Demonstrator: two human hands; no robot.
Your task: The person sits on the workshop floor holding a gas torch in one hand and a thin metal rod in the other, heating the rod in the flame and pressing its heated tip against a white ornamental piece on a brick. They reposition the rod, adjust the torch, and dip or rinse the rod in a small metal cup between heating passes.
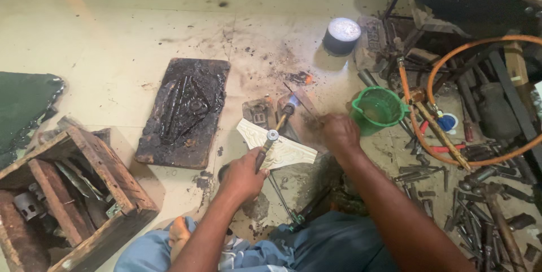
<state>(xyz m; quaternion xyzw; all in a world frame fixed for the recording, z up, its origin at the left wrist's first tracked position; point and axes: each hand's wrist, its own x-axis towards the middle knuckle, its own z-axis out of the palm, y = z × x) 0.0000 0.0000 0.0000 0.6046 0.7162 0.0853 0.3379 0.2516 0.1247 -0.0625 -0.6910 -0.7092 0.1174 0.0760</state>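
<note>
My left hand (244, 175) grips the handle of a gas torch (276, 131) whose nozzle points up and away, a small blue flame (292, 101) burning at its tip. Under the torch lies a white embossed metal piece (285, 150) on the floor. My right hand (337, 132) is closed on a thin metal rod (299, 98) that reaches toward the flame. A small dark metal block (258, 115) sits just behind the white piece.
A black pitch-covered slab (183, 112) lies to the left, a wooden box (73, 193) of tools at the near left. A green plastic bowl (377, 108), orange hose (451, 80), round tin (341, 36) and several punches (485, 204) crowd the right.
</note>
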